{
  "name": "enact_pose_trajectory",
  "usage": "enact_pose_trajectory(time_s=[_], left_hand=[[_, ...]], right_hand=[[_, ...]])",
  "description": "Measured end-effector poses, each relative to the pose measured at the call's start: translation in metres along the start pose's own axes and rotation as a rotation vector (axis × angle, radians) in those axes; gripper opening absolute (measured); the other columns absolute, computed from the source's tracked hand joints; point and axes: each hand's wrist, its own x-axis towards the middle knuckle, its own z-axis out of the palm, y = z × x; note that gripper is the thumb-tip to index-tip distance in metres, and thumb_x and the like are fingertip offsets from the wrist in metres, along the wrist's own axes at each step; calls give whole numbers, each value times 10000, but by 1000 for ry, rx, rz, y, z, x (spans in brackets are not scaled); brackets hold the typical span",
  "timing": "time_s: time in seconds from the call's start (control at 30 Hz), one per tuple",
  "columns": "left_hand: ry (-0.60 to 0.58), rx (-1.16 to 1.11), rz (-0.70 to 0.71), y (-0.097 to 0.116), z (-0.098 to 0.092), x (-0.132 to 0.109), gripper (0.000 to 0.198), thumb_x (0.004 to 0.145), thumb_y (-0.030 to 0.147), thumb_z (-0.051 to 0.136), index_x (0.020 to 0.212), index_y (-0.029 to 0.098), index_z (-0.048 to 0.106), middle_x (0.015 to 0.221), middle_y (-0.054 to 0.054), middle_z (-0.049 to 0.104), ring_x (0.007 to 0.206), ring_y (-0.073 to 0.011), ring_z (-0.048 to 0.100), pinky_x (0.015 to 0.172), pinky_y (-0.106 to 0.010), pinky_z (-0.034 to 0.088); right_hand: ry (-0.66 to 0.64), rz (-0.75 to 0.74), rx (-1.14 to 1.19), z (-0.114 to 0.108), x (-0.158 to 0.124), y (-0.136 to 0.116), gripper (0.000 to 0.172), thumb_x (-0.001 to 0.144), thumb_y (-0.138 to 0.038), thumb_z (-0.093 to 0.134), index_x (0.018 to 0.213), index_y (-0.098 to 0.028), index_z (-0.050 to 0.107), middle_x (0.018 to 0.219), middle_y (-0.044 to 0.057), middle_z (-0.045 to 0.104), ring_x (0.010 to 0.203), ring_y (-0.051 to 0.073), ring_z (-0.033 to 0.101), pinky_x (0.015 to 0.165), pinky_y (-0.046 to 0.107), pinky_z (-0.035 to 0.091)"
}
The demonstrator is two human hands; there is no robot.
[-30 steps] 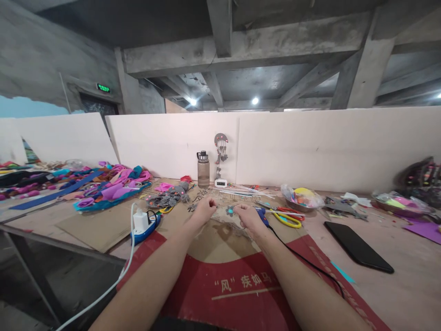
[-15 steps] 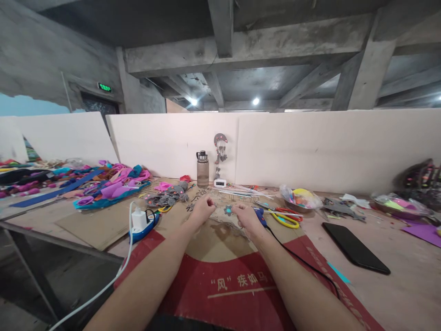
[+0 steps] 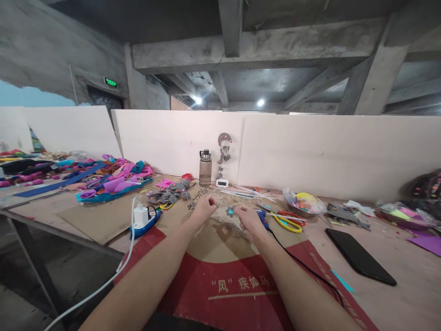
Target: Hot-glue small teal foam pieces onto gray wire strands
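Note:
My right hand (image 3: 246, 216) pinches the edge of a small grey felt flower (image 3: 230, 211) with a turquoise centre, held over the cardboard sheet (image 3: 220, 255). Just left of it, my left hand (image 3: 206, 208) is closed, thumb against fingers; whatever it grips is too small to make out. A blue glue gun (image 3: 263, 219) lies beyond the right hand, its black cord trailing toward me. Scissors with yellow handles (image 3: 287, 224) and scissors with red handles (image 3: 292, 215) rest beside it.
A bottle (image 3: 205, 169) and a small white clock (image 3: 222, 183) stand at the back, before a white partition. Grey felt pieces (image 3: 167, 193) are heaped left of them. A power strip (image 3: 146, 225) with a white cable sits left; a black phone (image 3: 360, 255) lies right.
The view has shifted slightly, so the whole scene sits a little to the right. Both hands keep nearly the same pose, with the flower still at the right fingertips.

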Motion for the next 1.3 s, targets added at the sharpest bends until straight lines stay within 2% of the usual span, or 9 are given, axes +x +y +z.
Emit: enact_pose_trajectory(time_s=[0.6, 1.1, 1.3], left_hand=[[46, 95, 73, -1, -2, 1, 163, 585, 3, 514, 564, 163, 491, 628, 11, 523, 639, -118, 460, 618, -238, 347], [48, 189, 48, 1, -3, 0, 200, 588, -2, 520, 534, 171, 435, 630, 6, 513, 671, -126, 472, 628, -235, 350], [4, 195, 17, 7, -5, -1, 212, 584, 11, 522, 526, 177, 404, 593, 17, 487, 615, -116, 442, 579, -236, 318]], right_hand=[[4, 9, -1, 0, -1, -1, 95, 634, -195, 548, 604, -198, 458, 405, -116, 278, 364, 45, 181, 367, 208, 146], [17, 5, -1, 0, 0, -1, 88, 638, -187, 548, 600, -198, 469, 405, -111, 287, 359, 50, 194, 367, 215, 157], [15, 0, 6, -1, 1, 1, 77, 640, -203, 545, 607, -198, 475, 403, -112, 293, 351, 51, 204, 363, 213, 166]])
